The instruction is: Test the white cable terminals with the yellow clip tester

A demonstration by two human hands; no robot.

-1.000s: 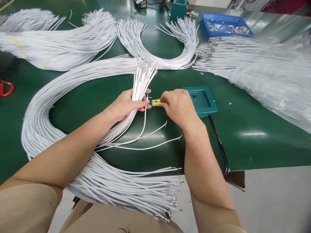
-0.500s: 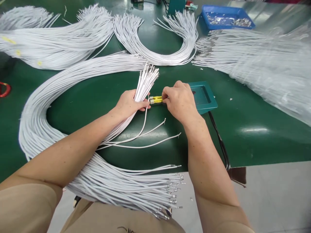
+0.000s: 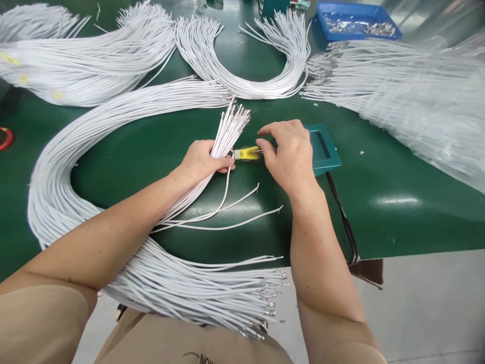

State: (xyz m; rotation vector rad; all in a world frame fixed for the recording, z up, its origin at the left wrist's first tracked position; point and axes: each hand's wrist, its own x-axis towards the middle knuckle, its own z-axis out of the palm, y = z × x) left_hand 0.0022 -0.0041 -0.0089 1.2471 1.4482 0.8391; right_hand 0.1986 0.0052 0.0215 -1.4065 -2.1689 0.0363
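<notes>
My left hand (image 3: 206,161) is closed around a bunch of white wires (image 3: 229,132), whose metal-tipped ends point up and away. One thin wire loops out by its thumb and fingertips, beside the pale tip of a small yellow tool (image 3: 248,153). The yellow part looks blurred, and a thin metal rod shows at its right end. Just right of it my right hand (image 3: 288,151) has thumb and forefinger apart, with nothing visible between them. Behind that hand sits a teal metal housing (image 3: 326,147) with a recessed top, partly covered by it.
Long bundles of white wire (image 3: 53,167) curve across the green table (image 3: 401,167). More bundles lie at the back and far right. A blue tray (image 3: 359,23) holds small metal pieces. A black cable (image 3: 343,217) runs over the front edge. Red handles (image 3: 5,138) show far left.
My right hand has let go of the yellow tool, spread its fingers and shifted slightly right. The yellow part now looks blurred. My left hand keeps its hold on the wires.
</notes>
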